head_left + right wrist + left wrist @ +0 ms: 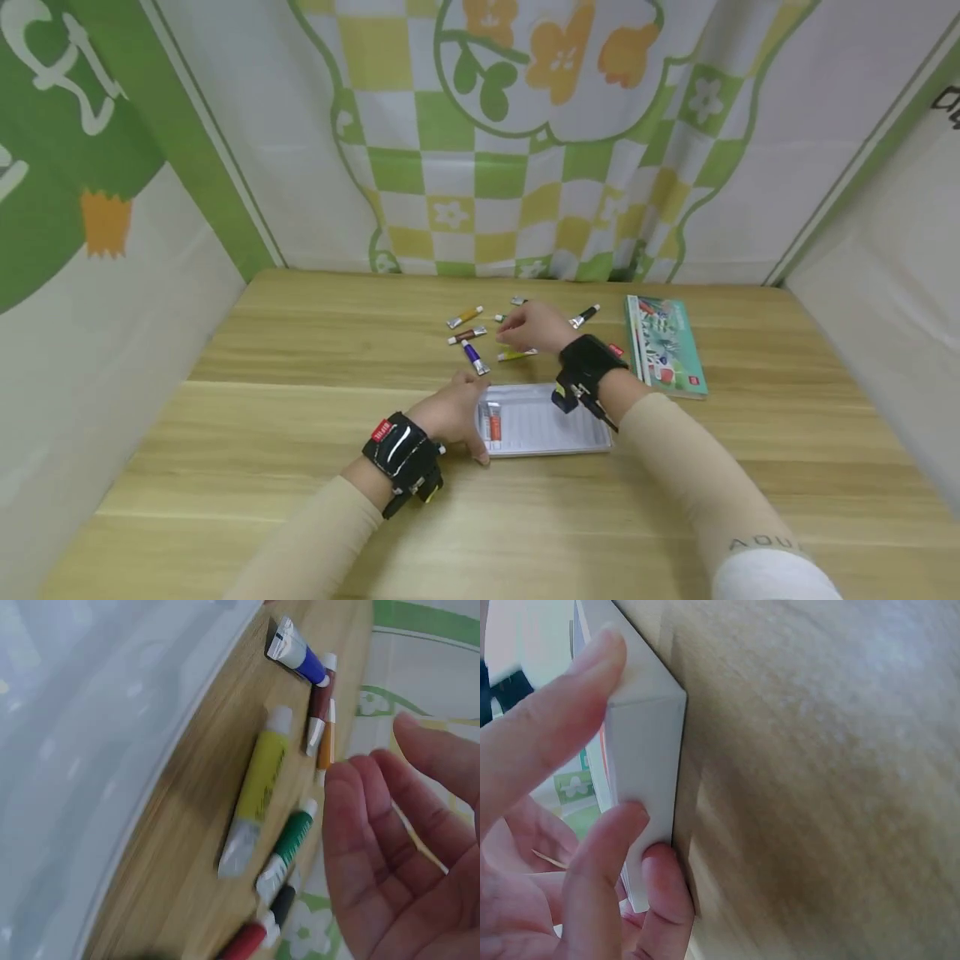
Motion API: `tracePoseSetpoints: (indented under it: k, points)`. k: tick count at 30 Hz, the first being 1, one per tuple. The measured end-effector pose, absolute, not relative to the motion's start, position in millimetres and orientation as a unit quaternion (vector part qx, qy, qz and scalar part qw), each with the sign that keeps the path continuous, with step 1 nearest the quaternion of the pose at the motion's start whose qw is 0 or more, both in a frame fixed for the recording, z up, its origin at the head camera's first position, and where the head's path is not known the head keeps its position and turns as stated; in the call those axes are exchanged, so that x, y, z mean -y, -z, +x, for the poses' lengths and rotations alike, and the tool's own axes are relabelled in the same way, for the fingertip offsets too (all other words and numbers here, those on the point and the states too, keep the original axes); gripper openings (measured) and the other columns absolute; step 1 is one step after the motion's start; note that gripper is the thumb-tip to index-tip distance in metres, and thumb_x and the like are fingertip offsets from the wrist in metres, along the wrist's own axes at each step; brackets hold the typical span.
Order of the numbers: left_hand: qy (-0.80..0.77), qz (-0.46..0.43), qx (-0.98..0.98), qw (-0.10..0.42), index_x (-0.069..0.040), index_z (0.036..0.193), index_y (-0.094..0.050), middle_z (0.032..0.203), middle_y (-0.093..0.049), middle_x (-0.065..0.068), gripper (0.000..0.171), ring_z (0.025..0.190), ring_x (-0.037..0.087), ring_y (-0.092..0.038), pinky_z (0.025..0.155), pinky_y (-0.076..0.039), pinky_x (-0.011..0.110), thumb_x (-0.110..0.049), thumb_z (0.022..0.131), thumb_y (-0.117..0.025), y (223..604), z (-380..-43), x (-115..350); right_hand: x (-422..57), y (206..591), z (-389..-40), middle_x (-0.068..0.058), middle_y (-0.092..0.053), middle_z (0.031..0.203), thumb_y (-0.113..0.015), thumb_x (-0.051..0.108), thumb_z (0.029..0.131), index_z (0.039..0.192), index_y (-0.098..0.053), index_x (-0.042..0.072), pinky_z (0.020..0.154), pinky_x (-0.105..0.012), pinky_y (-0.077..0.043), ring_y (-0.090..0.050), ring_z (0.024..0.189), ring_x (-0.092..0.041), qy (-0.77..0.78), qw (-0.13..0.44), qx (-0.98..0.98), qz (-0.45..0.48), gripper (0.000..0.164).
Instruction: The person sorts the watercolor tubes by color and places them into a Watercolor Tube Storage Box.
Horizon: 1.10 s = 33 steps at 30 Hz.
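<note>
My left hand point(450, 412) grips the left end of a white box point(558, 417), its thumb and fingers on the outer walls point(646, 757). Inside lies a ribbed tray with an orange-red paint tube point(495, 422) and a paler tube point(484, 422) at the left end. Beyond the box my right hand point(536, 327) hovers over loose paint tubes, fingers bent loosely with nothing between them. In the right wrist view a yellow tube point(262, 776), a green tube point(289, 844) and a red tube point(244, 941) lie near that hand.
Brown point(467, 335), ochre point(465, 317) and purple point(475, 357) tubes lie left of the right hand, a dark tube point(585, 316) to its right. A teal illustrated box point(667, 346) lies at the right. A patterned curtain point(525, 192) hangs behind the wooden table point(262, 433).
</note>
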<state>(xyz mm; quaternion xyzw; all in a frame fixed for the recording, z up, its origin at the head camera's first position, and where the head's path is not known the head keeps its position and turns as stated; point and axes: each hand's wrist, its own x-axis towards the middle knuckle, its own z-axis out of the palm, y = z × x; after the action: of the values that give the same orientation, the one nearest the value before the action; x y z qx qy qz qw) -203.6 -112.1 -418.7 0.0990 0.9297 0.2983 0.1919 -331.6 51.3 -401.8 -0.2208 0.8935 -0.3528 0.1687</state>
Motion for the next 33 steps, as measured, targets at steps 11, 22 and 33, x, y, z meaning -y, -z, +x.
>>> tracePoseSetpoints:
  k: [11, 22, 33]
  points:
    - [-0.306, 0.107, -0.928, 0.185, 0.010, 0.151, -0.040, 0.144, -0.038, 0.029, 0.117, 0.119, 0.035, -0.054, 0.104, -0.047, 0.045, -0.011, 0.054, -0.101, 427, -197, 107, 19, 433, -343, 0.002, -0.063, 0.073, -0.076, 0.028, 0.094, 0.091, -0.071, 0.004, 0.054, -0.024, -0.039, -0.047, 0.058, -0.011, 0.308, 0.155, -0.925, -0.160, 0.025]
    - [-0.290, 0.109, -0.933, 0.180, 0.010, 0.149, -0.042, 0.148, -0.035, 0.033, 0.116, 0.118, 0.036, -0.054, 0.102, -0.049, 0.046, -0.013, 0.052, -0.102, 423, -206, 114, 14, 422, -355, -0.002, -0.056, 0.074, -0.075, 0.010, 0.086, 0.088, -0.054, 0.005, 0.055, -0.022, -0.042, -0.051, 0.062, -0.013, 0.345, 0.153, -0.911, -0.164, 0.021]
    - [-0.305, 0.101, -0.928, 0.190, 0.011, 0.152, -0.036, 0.152, -0.031, 0.031, 0.121, 0.128, 0.043, -0.050, 0.109, -0.043, 0.048, -0.011, 0.054, -0.101, 421, -202, 115, -27, 425, -344, -0.009, -0.062, 0.083, -0.063, -0.009, 0.094, 0.121, -0.049, -0.006, 0.063, -0.026, -0.058, -0.063, 0.066, -0.014, 0.562, 0.222, -0.788, -0.120, 0.031]
